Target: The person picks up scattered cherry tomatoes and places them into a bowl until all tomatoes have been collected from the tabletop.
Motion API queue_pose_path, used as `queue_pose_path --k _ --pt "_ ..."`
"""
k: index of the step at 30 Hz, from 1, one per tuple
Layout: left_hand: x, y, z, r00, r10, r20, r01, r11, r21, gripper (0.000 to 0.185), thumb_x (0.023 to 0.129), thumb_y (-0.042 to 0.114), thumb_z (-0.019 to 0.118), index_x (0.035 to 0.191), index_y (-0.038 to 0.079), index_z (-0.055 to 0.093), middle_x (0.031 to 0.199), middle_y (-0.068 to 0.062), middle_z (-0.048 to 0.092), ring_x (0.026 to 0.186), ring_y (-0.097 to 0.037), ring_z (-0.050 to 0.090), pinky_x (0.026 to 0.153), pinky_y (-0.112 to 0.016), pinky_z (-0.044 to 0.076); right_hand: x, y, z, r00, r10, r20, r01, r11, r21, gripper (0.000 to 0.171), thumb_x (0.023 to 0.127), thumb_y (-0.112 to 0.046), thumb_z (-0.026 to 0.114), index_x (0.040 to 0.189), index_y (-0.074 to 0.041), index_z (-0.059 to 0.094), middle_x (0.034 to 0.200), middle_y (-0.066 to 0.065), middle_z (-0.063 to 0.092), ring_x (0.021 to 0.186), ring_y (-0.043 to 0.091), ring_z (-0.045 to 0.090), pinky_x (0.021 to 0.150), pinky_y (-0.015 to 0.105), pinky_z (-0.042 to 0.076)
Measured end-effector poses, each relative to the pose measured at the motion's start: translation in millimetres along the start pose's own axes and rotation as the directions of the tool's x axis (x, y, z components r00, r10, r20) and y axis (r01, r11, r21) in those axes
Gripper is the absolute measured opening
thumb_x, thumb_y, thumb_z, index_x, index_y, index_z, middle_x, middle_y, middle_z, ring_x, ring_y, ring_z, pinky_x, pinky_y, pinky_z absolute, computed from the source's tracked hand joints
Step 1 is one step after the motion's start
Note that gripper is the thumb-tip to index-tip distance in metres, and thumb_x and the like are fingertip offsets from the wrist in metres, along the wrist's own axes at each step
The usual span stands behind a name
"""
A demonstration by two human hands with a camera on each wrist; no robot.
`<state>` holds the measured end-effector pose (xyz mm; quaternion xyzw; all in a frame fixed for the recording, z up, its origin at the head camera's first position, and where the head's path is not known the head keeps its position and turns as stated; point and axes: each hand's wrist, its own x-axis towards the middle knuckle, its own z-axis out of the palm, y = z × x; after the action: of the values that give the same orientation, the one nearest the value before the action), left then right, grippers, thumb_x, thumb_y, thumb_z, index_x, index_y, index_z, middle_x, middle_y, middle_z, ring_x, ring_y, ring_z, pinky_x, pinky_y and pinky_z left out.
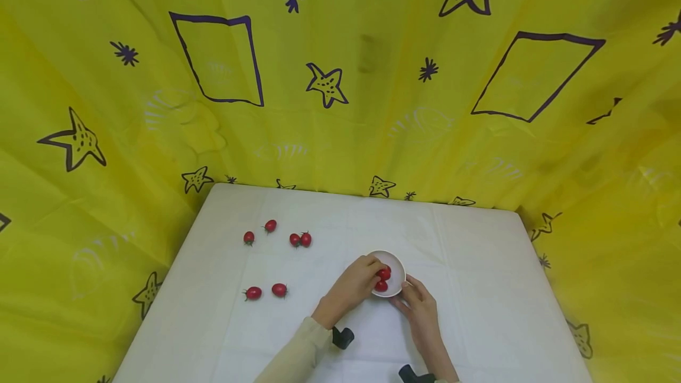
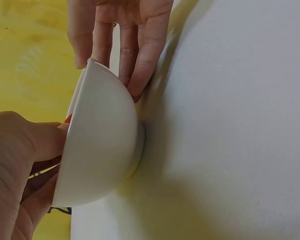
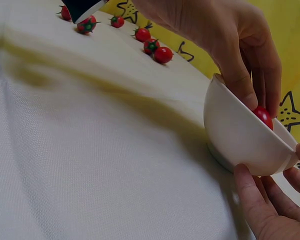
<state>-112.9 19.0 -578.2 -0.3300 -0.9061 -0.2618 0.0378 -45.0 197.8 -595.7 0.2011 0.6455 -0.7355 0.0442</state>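
Fingers of the left hand are curled over the rim of the white bowl and seem to be pinched on a red cherry tomato held just inside it — presumably so the fruit can be set down rather than dropped; the grip itself is half hidden by the bowl wall, so the pinch is judged, not plainly seen. Fingers of the right hand are laid nearly straight against the outer wall of the bowl, with the thumb at the rim; the bowl appears to be steadied in this way while the other hand works in it.

Two tomatoes in the bowl are shown from the head view, at the middle of the white worktop, nearer its front edge; six loose tomatoes are scattered on the cloth well to the left, two near the front and four farther back.

What the head view lacks is supplied by the wrists — the foot of the bowl resting flat on the worktop is seen from the left wrist, though its contents are hidden there; the tomato at the fingertips is seen only from the right wrist. A yellow star-printed backdrop is hung behind.
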Motion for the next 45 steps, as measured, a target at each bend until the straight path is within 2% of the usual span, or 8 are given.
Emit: queue_pose_path --k 5,12,17,24,32,37,40,45 --pt "0.3 1.8 1.0 1.0 -0.013 -0.014 0.013 1.0 0.016 0.02 0.099 0.015 0.072 0.119 0.011 0.073 0.116 -0.003 0.07 0.104 -0.014 0.064 0.096 -0.021 0.058 0 1 -1 1.0 -0.004 0.001 0.004 1.0 0.007 0.053 0.107 -0.018 0.058 0.151 0.007 0.043 0.15 0.027 0.051 0.107 0.0 0.067 0.096 0.031 0.061" --pt "2.1 5.4 -1.3 0.998 -0.008 -0.062 0.013 0.997 0.071 0.019 0.094 0.011 0.077 0.113 0.01 0.075 0.11 -0.003 0.071 0.097 -0.015 0.066 0.091 -0.023 0.059 2 1 0 1.0 -0.005 -0.009 0.005 1.0 0.013 0.049 0.107 -0.015 0.058 0.15 0.007 0.045 0.148 0.026 0.052 0.106 0.001 0.067 0.095 0.031 0.061" --pt "3.0 7.0 -4.0 0.999 -0.018 -0.038 0.024 0.986 0.166 0.017 0.095 0.012 0.075 0.112 0.011 0.074 0.109 -0.001 0.069 0.094 -0.014 0.065 0.088 -0.021 0.058 3 1 0 1.0 -0.01 -0.012 0.01 1.0 0.022 0.049 0.107 -0.014 0.057 0.15 0.007 0.045 0.145 0.025 0.055 0.106 0.001 0.067 0.094 0.031 0.061" --pt "5.0 11.6 -10.2 0.999 -0.049 0.012 0.045 0.974 0.222 0.017 0.094 0.01 0.076 0.111 0.009 0.073 0.105 -0.002 0.069 0.089 -0.013 0.063 0.084 -0.021 0.058 3 2 0 1.0 0.003 -0.003 -0.003 1.0 0.008 0.05 0.108 -0.014 0.056 0.151 0.006 0.044 0.152 0.027 0.048 0.107 0.001 0.066 0.096 0.031 0.061" --pt "5.3 13.3 -9.8 0.998 -0.053 0.03 0.045 0.977 0.208 0.024 0.094 0.01 0.077 0.117 0.011 0.074 0.111 -0.003 0.071 0.094 -0.014 0.065 0.089 -0.021 0.059 2 2 0 1.0 0.012 -0.012 -0.012 1.0 0.007 0.05 0.108 -0.016 0.057 0.151 0.006 0.044 0.148 0.026 0.053 0.105 0.001 0.067 0.095 0.031 0.061" --pt "4.8 11.8 -5.2 0.999 -0.032 0.036 0.025 0.981 0.19 0.025 0.095 0.01 0.076 0.119 0.016 0.076 0.107 -0.002 0.069 0.091 -0.011 0.061 0.086 -0.016 0.058 3 3 -1 1.0 -0.004 -0.012 0.005 0.999 0.032 0.05 0.107 -0.015 0.059 0.149 0.008 0.045 0.135 0.016 0.062 0.104 0.003 0.067 0.093 0.031 0.062" --pt "3.7 10.8 -4.8 0.999 -0.013 0.03 0.007 0.978 0.208 0.025 0.094 0.01 0.076 0.118 0.018 0.076 0.104 -0.001 0.067 0.089 -0.009 0.057 0.083 -0.015 0.056 3 4 -2 1.0 -0.017 -0.006 0.018 0.999 0.043 0.05 0.106 -0.015 0.059 0.148 0.009 0.045 0.132 0.014 0.064 0.104 0.004 0.068 0.093 0.031 0.062" --pt "3.2 12.4 -10.4 1.0 -0.005 0.023 -0.001 0.964 0.265 0.027 0.093 0.008 0.077 0.117 0.02 0.076 0.109 0.0 0.066 0.097 -0.012 0.059 0.084 -0.018 0.057 3 3 -2 1.0 -0.013 -0.006 0.013 1.0 0.027 0.051 0.107 -0.017 0.06 0.149 0.007 0.046 0.135 0.014 0.062 0.104 0.003 0.068 0.094 0.03 0.062"
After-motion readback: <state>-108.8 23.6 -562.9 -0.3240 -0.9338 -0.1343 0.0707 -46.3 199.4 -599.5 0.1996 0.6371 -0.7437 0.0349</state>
